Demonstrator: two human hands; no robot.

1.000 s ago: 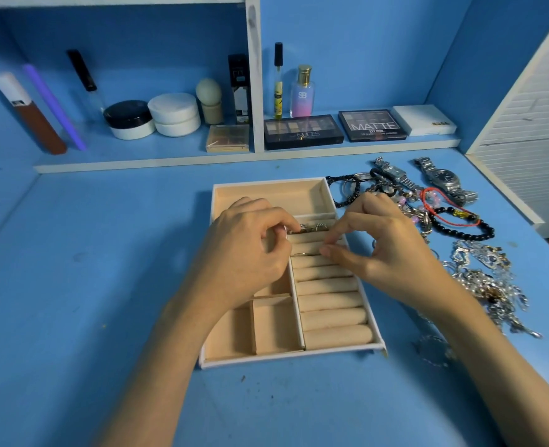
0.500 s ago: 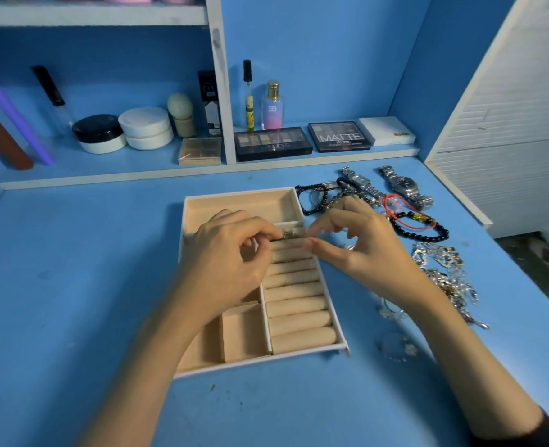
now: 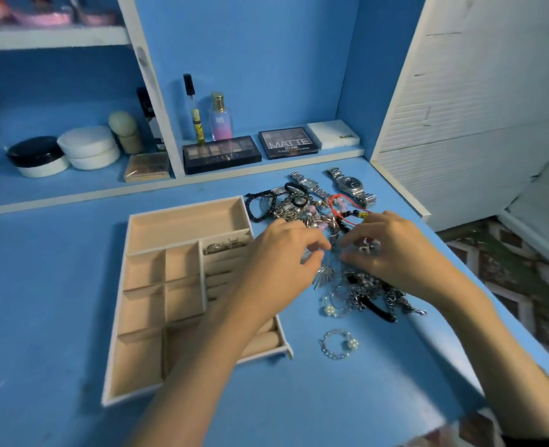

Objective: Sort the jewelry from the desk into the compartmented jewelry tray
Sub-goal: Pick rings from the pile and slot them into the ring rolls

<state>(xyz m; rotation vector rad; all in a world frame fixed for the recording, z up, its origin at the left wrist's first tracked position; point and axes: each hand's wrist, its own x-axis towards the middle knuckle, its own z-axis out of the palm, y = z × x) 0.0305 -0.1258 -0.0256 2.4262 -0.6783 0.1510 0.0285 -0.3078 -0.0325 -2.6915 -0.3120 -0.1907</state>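
Note:
The beige jewelry tray [image 3: 183, 210] with a white rim lies on the blue desk, left of centre. A silver piece [image 3: 223, 247] rests in its top ring-roll slot. A tangled jewelry pile [image 3: 302, 209] lies right of the tray, with two silver watches [image 3: 350, 185] at its far end and silver chains [image 3: 373, 291] at its near end. My left hand [image 3: 283, 262] hovers over the pile's left side, fingers curled and slightly apart, nothing seen in it. My right hand [image 3: 395, 253] rests on the pile, fingertips among the pieces. Something silver shows between its fingers, but a grip is unclear.
A pearl hoop earring [image 3: 337, 345] lies alone near the tray's front right corner. The back shelf holds eyeshadow palettes [image 3: 221, 153], a perfume bottle [image 3: 220, 119] and cosmetic jars [image 3: 87, 146]. A white louvered panel [image 3: 460, 124] bounds the desk on the right.
Both hands have left the tray's ring rolls and moved right onto the jewelry pile. The silver piece they held stays in the top slot. The view has swung right.

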